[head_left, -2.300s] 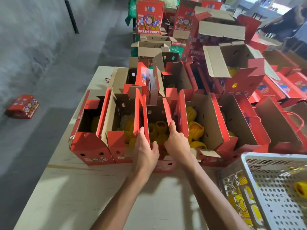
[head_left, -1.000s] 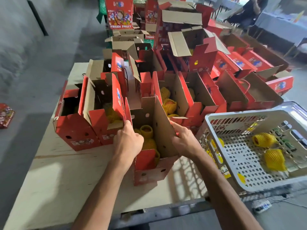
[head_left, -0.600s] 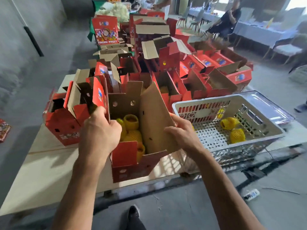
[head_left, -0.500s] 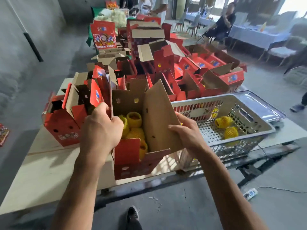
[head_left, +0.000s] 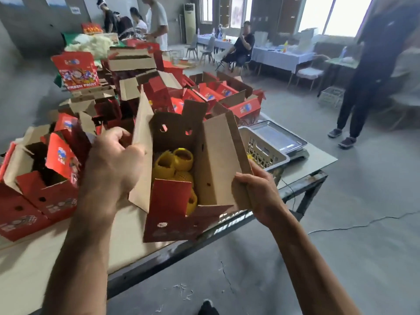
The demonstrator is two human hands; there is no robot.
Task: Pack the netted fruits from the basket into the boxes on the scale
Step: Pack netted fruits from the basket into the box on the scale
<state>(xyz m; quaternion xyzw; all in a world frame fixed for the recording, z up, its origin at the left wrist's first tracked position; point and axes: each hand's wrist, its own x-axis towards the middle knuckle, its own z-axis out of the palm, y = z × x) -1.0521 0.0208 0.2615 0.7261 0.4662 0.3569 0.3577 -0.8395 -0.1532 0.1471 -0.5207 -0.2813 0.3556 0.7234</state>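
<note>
Here the open box sits between the two hands, red outside and plain brown cardboard inside, its flaps standing up. The left hand has its fingers curled over the top edge of the left flap, gripping it. The right hand clasps the near corner of the right flap, fingers wrapped behind the card. Down inside, between both sets of fingers, lie netted fruits in yellow foam mesh. Just beyond the right fingers stands the pale basket, with the scale beside it.
</note>
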